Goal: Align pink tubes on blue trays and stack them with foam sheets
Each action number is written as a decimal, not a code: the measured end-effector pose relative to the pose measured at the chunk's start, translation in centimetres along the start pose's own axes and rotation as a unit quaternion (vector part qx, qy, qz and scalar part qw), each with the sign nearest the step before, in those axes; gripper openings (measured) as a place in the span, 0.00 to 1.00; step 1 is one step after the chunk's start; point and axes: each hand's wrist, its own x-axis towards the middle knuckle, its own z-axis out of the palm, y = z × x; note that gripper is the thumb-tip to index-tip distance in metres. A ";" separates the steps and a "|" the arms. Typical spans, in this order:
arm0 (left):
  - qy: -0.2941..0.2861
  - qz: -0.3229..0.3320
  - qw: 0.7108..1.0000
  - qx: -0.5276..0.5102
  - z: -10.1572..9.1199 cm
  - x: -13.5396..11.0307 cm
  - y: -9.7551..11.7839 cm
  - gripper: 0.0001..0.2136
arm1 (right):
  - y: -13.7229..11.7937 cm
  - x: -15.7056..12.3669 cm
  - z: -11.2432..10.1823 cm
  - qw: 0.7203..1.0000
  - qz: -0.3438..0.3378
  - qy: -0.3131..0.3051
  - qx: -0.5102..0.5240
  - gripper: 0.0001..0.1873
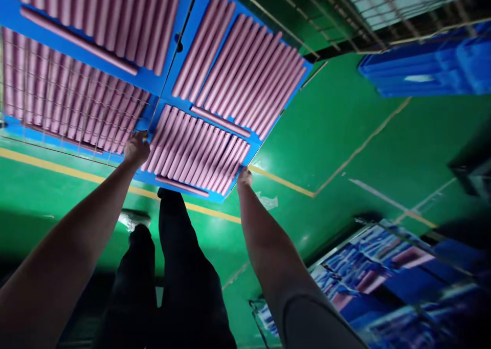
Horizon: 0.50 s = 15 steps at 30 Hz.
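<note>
A blue board (226,191) carries a row of pink tubes (195,147), with one more pink tube (182,186) lying crosswise along its near edge. My left hand (137,149) is closed at this board's left side, by the gap to the neighbouring board; its fingertips are partly hidden. On the opposite side, my right hand (244,179) is wrapped around the board's right edge close to the near corner. Beyond it, a second blue board (180,65) holds more pink tubes (245,68) in slanting rows.
To the left, wire mesh (76,96) covers further tubes on blue boards. Blue stacked trays (425,70) and a wire cage (368,12) are at upper right. A blurred rack (376,267) with blue and pink items stands lower right. Yellow lines (57,167) mark the green floor (326,134).
</note>
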 end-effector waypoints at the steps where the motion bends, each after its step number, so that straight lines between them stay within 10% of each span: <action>1: 0.007 -0.011 1.000 0.003 0.3 0.1 0.0 0.24 | 0.5 0.2 0.6 1.000 0.003 -0.006 -0.005 0.20; 15: 0.039 -0.075 0.996 0.011 0.8 -0.8 0.1 0.19 | 2.7 0.8 2.5 1.000 -0.006 -0.006 0.005 0.21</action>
